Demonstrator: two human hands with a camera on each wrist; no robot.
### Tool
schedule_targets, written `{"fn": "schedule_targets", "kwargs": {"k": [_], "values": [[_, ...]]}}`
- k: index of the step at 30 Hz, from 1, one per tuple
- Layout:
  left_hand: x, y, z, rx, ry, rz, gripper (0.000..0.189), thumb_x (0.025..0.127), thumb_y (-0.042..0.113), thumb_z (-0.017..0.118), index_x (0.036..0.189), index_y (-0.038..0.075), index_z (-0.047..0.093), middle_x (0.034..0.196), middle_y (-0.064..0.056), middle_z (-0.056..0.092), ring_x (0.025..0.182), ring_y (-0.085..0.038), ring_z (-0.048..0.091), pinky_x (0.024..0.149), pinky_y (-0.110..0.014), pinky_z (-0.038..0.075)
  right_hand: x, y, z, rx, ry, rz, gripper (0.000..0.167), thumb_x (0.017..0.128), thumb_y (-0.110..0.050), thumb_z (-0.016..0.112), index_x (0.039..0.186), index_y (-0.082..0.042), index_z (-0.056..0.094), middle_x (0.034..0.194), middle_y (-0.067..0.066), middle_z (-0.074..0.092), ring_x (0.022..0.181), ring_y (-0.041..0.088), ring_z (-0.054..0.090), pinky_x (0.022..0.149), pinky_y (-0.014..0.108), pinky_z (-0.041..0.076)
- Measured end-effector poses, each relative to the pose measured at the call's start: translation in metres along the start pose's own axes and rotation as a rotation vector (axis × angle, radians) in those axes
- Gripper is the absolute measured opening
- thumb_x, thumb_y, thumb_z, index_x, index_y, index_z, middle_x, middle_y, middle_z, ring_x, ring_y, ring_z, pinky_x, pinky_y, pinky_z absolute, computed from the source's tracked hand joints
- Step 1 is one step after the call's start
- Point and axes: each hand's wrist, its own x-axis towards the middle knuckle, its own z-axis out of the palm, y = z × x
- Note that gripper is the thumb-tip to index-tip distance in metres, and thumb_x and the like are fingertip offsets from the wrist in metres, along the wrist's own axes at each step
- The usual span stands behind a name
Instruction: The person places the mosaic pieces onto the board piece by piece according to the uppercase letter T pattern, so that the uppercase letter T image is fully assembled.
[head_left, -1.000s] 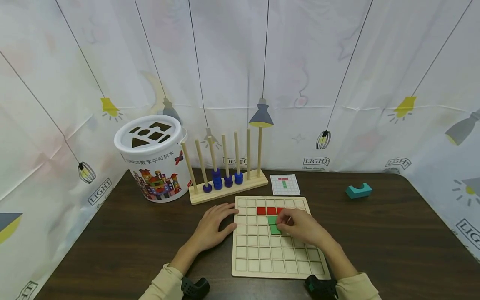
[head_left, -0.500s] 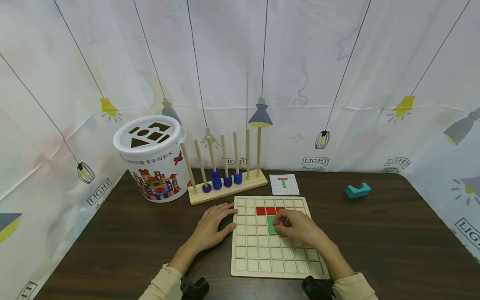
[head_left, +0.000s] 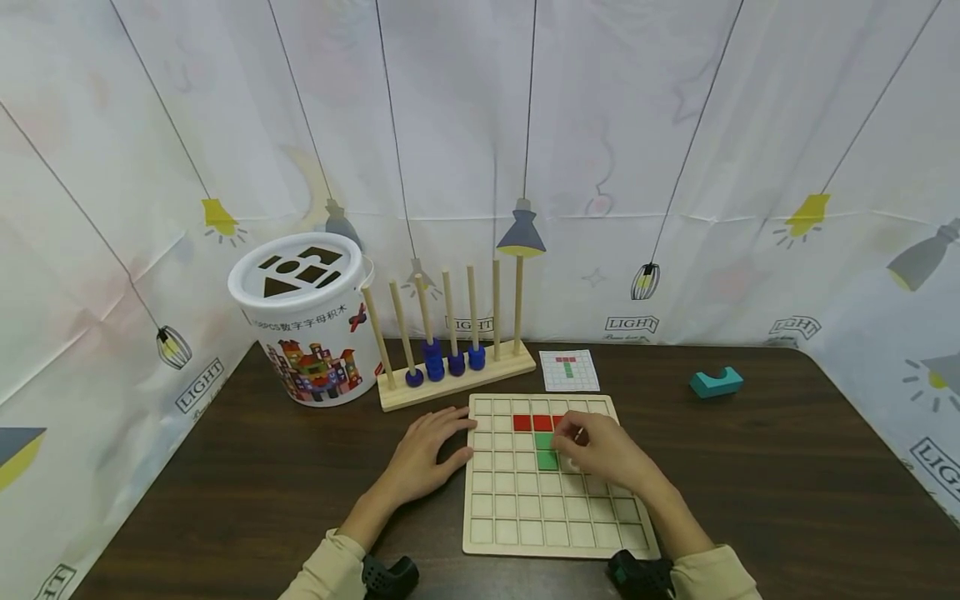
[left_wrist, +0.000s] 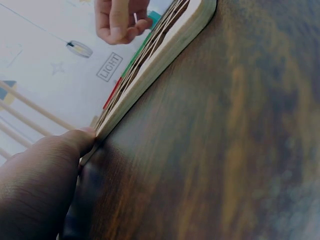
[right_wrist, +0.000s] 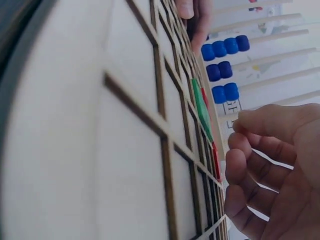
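A wooden grid board (head_left: 521, 506) lies on the table, with three red square tiles (head_left: 542, 423) in a row near its far side. Two green square tiles (head_left: 547, 460) form a column below the middle red one. The left hand (head_left: 427, 454) rests beside the board, its fingertips and thumb touching the left edge. Over the board, just right of the green tiles, hovers the right hand (head_left: 596, 448). Its fingers (right_wrist: 245, 165) are loosely curled, thumb tip close to the index fingertip; no object shows between them. It partly covers the rightmost red tile.
Behind the board lies a white card (head_left: 570, 379) printed with a red and green grid pattern. A peg stand (head_left: 457, 382) with blue beads stands at the back left, beside a white bucket (head_left: 307, 325). A teal arch block (head_left: 717, 382) sits at the right.
The right hand has moved slightly away from the lower green tile, which now shows more fully. The left hand stays in place at the board's edge.
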Motion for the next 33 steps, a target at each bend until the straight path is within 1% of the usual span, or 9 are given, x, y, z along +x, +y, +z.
{"fn": "schedule_targets", "kwargs": {"k": [5,9,12,16,20,24,28,31,33], "values": [[0.002,0.0,0.0,0.002,0.003,0.008,0.041,0.095,0.036,0.055,0.132,0.018,0.055,0.145,-0.005,0.046,0.137,-0.03,0.038,0.112,-0.058,0.025,0.001,-0.006,-0.006,0.024,0.036,0.037,0.008,0.092,-0.017,0.06,0.09,-0.011,0.065,0.08,0.003,0.064,0.071,0.011,0.055,0.058,0.022,0.046],[0.003,0.0,0.0,0.007,-0.004,0.006,0.042,0.095,0.037,0.055,0.133,0.019,0.055,0.145,-0.005,0.046,0.137,-0.029,0.038,0.113,-0.057,0.024,0.0,-0.008,-0.008,0.039,0.05,0.041,0.008,0.092,-0.015,0.059,0.09,-0.01,0.065,0.081,0.001,0.063,0.071,0.012,0.055,0.058,0.022,0.047],[0.004,-0.001,0.0,0.011,-0.01,0.003,0.042,0.095,0.038,0.054,0.133,0.019,0.055,0.146,-0.004,0.045,0.138,-0.029,0.038,0.113,-0.056,0.024,-0.001,-0.009,-0.01,0.024,0.068,0.035,0.009,0.093,-0.016,0.058,0.09,-0.011,0.065,0.081,-0.002,0.062,0.072,0.013,0.056,0.06,0.022,0.047],[0.003,-0.001,0.0,0.01,-0.013,-0.005,0.042,0.095,0.039,0.054,0.133,0.02,0.055,0.146,-0.003,0.045,0.138,-0.028,0.037,0.113,-0.056,0.024,-0.002,-0.012,-0.013,0.004,0.094,0.018,0.009,0.093,-0.019,0.058,0.09,-0.013,0.065,0.082,-0.002,0.063,0.074,0.013,0.057,0.063,0.022,0.047],[0.002,-0.002,0.001,0.005,-0.014,-0.012,0.042,0.095,0.039,0.054,0.133,0.02,0.055,0.146,-0.003,0.046,0.138,-0.028,0.037,0.113,-0.056,0.024,-0.005,-0.013,-0.016,0.003,0.095,0.014,0.009,0.093,-0.019,0.058,0.09,-0.013,0.064,0.083,-0.001,0.063,0.073,0.012,0.056,0.063,0.023,0.047],[0.001,-0.002,0.001,0.004,-0.014,-0.015,0.042,0.095,0.039,0.054,0.133,0.02,0.054,0.146,-0.003,0.045,0.138,-0.027,0.037,0.114,-0.055,0.024,-0.009,-0.012,-0.017,-0.008,0.107,0.035,0.007,0.091,-0.015,0.059,0.087,-0.013,0.063,0.078,-0.003,0.061,0.071,0.01,0.055,0.061,0.022,0.046],[0.001,-0.003,0.002,0.008,-0.006,-0.008,0.042,0.095,0.039,0.054,0.133,0.02,0.055,0.146,-0.003,0.046,0.138,-0.028,0.038,0.113,-0.055,0.024,-0.014,-0.009,-0.02,-0.027,0.166,0.072,0.005,0.088,-0.013,0.06,0.083,-0.013,0.062,0.072,-0.004,0.056,0.067,0.01,0.051,0.059,0.021,0.043],[0.001,-0.003,0.002,0.013,-0.002,-0.005,0.042,0.095,0.039,0.054,0.133,0.02,0.055,0.145,-0.003,0.046,0.137,-0.028,0.038,0.113,-0.055,0.025,-0.018,-0.007,-0.023,-0.029,0.211,0.105,0.004,0.088,-0.014,0.06,0.084,-0.012,0.061,0.072,-0.003,0.055,0.067,0.011,0.05,0.058,0.021,0.042],[0.0,-0.003,0.002,0.011,-0.001,-0.005,0.042,0.095,0.039,0.055,0.133,0.02,0.055,0.145,-0.003,0.046,0.137,-0.028,0.038,0.113,-0.055,0.025,-0.021,-0.004,-0.025,-0.024,0.208,0.118,0.005,0.089,-0.015,0.06,0.087,-0.012,0.062,0.075,-0.002,0.057,0.069,0.011,0.051,0.058,0.021,0.043]]}}
